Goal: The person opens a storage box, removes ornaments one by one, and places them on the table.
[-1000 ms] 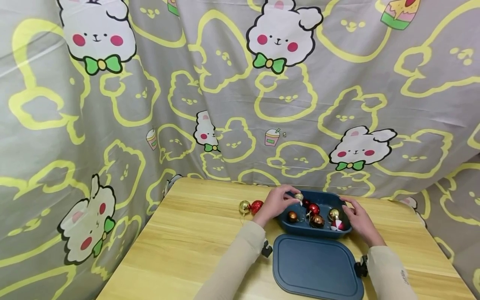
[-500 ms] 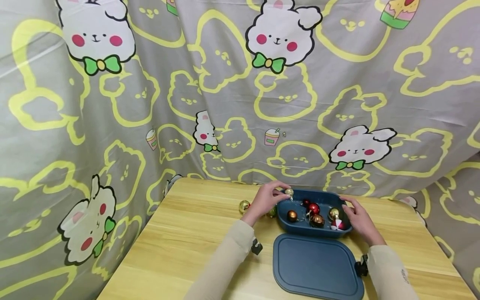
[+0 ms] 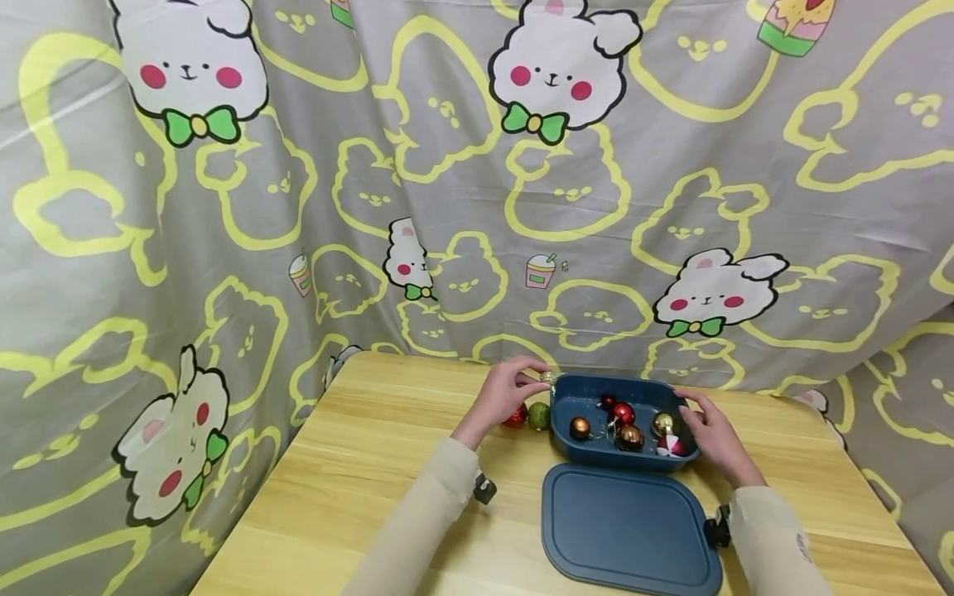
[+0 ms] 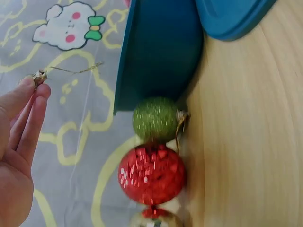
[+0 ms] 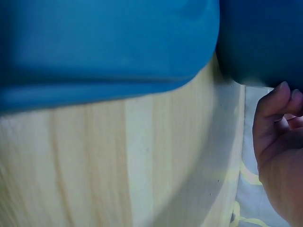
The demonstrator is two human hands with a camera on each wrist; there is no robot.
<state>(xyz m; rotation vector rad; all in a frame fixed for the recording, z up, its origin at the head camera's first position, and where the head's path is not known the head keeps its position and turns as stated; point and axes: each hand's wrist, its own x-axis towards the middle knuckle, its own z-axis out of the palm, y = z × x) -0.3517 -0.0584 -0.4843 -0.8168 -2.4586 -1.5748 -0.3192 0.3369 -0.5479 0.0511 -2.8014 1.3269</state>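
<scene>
Left hand (image 3: 505, 391) drawn back from over the blue box (image 3: 566, 451) — grip pinching a small gold bauble (image 3: 547, 378) beyond its rim; right hand (image 3: 708, 434) curled on the box's end — unloading apparently underway.

Gold bauble (image 4: 156, 218): cut off by bottom edge, left wrist view.
Lid (image 5: 104, 42): blurred, cropped top and left, right wrist view.
Pinched ornament (image 3: 547, 378): too small to identify, head view.
</scene>
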